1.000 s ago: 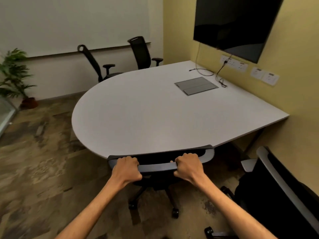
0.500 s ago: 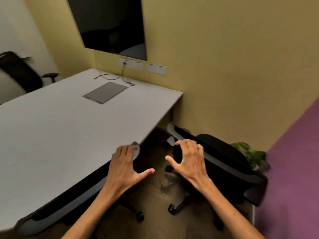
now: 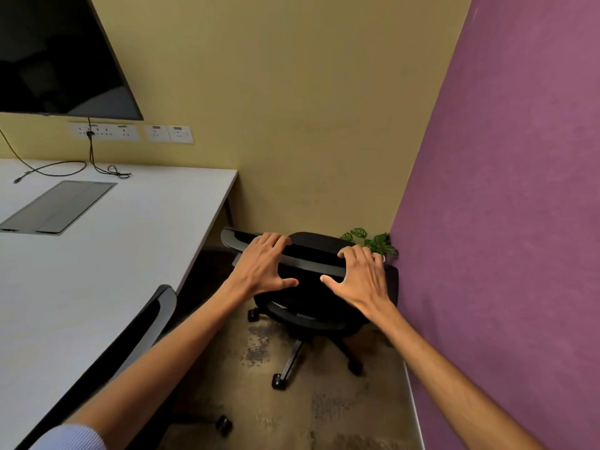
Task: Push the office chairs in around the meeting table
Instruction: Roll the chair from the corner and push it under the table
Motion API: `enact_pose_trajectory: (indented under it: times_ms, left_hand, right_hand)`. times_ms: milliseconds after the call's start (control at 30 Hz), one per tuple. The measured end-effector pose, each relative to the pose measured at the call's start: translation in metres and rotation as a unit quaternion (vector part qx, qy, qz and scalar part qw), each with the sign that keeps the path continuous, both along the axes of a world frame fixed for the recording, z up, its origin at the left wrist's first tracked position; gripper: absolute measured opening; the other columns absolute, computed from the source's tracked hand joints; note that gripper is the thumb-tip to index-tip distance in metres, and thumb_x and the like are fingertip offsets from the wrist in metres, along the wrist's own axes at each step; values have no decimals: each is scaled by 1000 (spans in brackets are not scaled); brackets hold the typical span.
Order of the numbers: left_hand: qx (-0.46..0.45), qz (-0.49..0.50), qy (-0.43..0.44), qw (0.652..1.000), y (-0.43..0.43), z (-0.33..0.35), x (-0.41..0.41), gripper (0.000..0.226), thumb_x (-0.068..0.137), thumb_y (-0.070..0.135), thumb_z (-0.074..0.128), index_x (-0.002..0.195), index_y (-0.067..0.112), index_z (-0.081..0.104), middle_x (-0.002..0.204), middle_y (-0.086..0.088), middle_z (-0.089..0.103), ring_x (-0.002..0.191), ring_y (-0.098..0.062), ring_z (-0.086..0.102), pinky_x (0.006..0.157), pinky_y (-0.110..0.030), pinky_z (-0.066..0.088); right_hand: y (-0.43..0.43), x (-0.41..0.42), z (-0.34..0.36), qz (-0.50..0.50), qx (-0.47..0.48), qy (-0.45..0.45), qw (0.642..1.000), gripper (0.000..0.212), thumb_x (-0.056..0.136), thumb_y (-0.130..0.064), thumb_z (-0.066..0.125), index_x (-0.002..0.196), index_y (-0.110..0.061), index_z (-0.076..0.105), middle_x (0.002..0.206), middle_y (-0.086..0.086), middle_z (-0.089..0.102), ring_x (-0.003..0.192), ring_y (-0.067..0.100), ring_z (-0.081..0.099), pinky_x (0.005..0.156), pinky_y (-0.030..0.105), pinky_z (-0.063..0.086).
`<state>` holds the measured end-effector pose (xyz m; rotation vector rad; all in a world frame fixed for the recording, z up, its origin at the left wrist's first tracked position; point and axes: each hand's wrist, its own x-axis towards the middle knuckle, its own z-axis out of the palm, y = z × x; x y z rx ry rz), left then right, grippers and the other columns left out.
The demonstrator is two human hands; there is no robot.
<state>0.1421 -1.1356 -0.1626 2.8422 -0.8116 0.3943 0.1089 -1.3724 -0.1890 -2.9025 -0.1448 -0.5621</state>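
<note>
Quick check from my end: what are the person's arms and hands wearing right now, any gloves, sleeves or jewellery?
Both hands, left and right, are bare: no gloves, rings or watch visible. Forearms are uncovered. A pale, finely striped sleeve shows at the left upper arm; no right sleeve is in view.

You have two office chairs in view: one [image 3: 311,287] standing off the far right corner of the bench [image 3: 97,271], one [image 3: 152,323] tucked against its right edge. One bench. Two hands, the left hand [image 3: 263,267] and the right hand [image 3: 360,277]. One wall screen [image 3: 55,53]. One grey hatch [image 3: 58,206] set in the bench top. Two socket plates [image 3: 130,132] on the wall. One potted plant [image 3: 373,240] in the corner.
</note>
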Motion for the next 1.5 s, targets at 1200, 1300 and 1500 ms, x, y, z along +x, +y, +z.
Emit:
enact_pose_trajectory:
  times_ms: [1200, 1300, 1500]
  left_hand:
    - [125, 6, 74, 989, -14, -37, 63, 9, 63, 20, 57, 60, 12, 55, 63, -14, 63, 59, -37, 58, 53, -31, 33]
    - [105, 26, 78, 991, -30, -39, 50, 11, 63, 20, 58, 58, 14, 50, 63, -15, 63, 59, -37, 58, 53, -32, 31]
    - [93, 97, 73, 988, -50, -40, 48, 13, 62, 20, 58, 57, 15, 48, 63, -14, 63, 60, -36, 59, 53, -31, 31]
  right_hand:
    - [-19, 49, -25, -16, -159, 102, 982, 34, 65, -33, 61, 93, -21, 74, 71, 7, 69, 70, 29, 66, 56, 29, 44]
    - [-38, 56, -24, 3, -178, 102, 979, 35, 66, -33, 63, 96, -22, 75, 72, 6, 69, 70, 28, 67, 57, 29, 42]
    - [-59, 88, -22, 69, -183, 93, 976, 37, 66, -35, 64, 98, -21, 75, 77, 8, 71, 74, 30, 66, 60, 32, 46]
